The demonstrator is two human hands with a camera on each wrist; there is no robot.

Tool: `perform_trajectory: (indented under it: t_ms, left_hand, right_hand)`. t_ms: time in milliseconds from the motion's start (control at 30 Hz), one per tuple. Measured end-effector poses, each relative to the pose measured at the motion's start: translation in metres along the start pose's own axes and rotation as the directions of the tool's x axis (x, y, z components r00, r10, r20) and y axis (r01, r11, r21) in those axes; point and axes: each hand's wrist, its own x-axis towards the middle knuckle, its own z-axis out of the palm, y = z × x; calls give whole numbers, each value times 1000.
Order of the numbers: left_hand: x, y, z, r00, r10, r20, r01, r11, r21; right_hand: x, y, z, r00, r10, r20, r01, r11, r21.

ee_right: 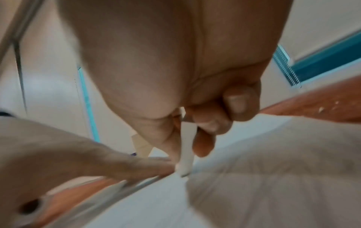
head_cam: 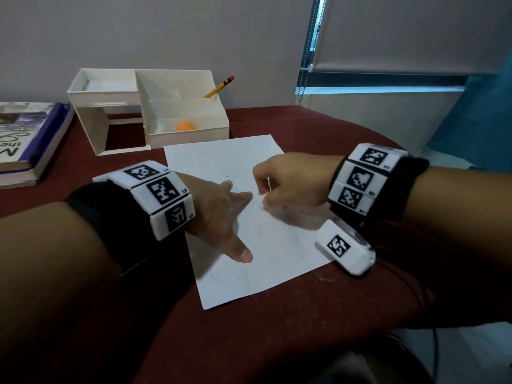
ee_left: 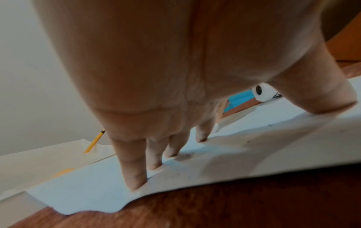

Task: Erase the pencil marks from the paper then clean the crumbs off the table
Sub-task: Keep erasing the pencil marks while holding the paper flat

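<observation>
A white sheet of paper (head_cam: 243,225) lies on the dark red table (head_cam: 277,342), with faint pencil marks on it. My left hand (head_cam: 224,212) presses flat on the paper's left side, fingers (ee_left: 136,174) spread and straight, thumb pointing toward me. My right hand (head_cam: 288,181) is curled over the middle of the sheet. In the right wrist view it pinches a white eraser (ee_right: 185,160) whose tip touches the paper (ee_right: 254,177); that view is blurred. A few pale crumbs (ee_right: 320,109) lie on the table beyond the sheet.
A white cardboard organiser (head_cam: 149,109) stands behind the paper, holding a yellow pencil (head_cam: 219,87) and an orange ball (head_cam: 185,126). Books (head_cam: 25,139) are stacked at the far left. A window blind with a bead chain (head_cam: 307,51) hangs at the right.
</observation>
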Motion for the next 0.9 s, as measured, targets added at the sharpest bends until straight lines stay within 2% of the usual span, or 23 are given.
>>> perform_trajectory:
  t_ms: [67,100,133,233,267,300,367,400,433,533,567,633,667,700,800,833,900]
  left_hand:
    - [-2,0,-1,999,34,-3,-34,999,-31]
    - [-2,0,-2,999,44,-7,-44,998,-39]
    - [-3,0,-2,999,37,-6,-37,999,-38]
    - [-2,0,-1,1000,-8,-8,8,1000,-1]
    - [-2,0,0,1000,-9,-7,9,1000,8]
    - [-2,1,0,1000,-5,-6,5,1000,12]
    - [-4,1,-1,1000,-1,-2,1,1000,10]
    - [-4,1,-2,1000,-5,-1,5,1000,7]
    - [-4,1,-2,1000,-11,-1,11,1000,8]
    - [-2,0,-1,1000,-17,1,17,1000,18]
    - [-1,0,-1,1000,-16,4,16,1000,21]
    - [-1,0,0,1000,-14,7,14,1000,28]
    - [0,0,0,1000,-12,8,12,999,29]
    - [0,-1,0,1000,-11,8,11,1000,28]
    - [1,-1,0,1000,-8,10,8,1000,15]
    - [1,0,0,1000,-9,10,9,1000,16]
    - [0,1,0,1000,-13,7,13,999,30]
  right_hand:
    - [-8,-10,4,983,-74,170,61,995,82]
    - [-9,-13,4,975,-88,206,71,993,90]
    - [-7,-13,3,981,-80,177,72,996,53]
    - [2,-4,-1,999,5,-50,-11,994,-107]
    - [2,-2,-1,998,7,-55,-12,995,-101]
    - [2,-2,0,1000,-3,-5,3,998,-70]
    - [-3,-4,-2,985,-26,172,22,999,23]
    - [-3,-3,-4,978,-19,206,11,999,43]
    - [-1,0,-6,985,7,175,-12,1000,28]
    - [4,12,-10,996,80,-46,-82,996,-45]
    - [3,15,-10,997,80,-22,-81,996,-27]
    - [-1,15,-9,987,51,152,-56,998,28]
    - [-2,14,-10,979,44,199,-55,997,50]
    - [-1,14,-10,984,50,171,-59,997,48]
    - [4,20,-8,992,90,-84,-91,996,-6]
    - [4,20,-7,994,81,-78,-82,997,-4]
    - [1,17,-8,995,49,88,-50,999,11]
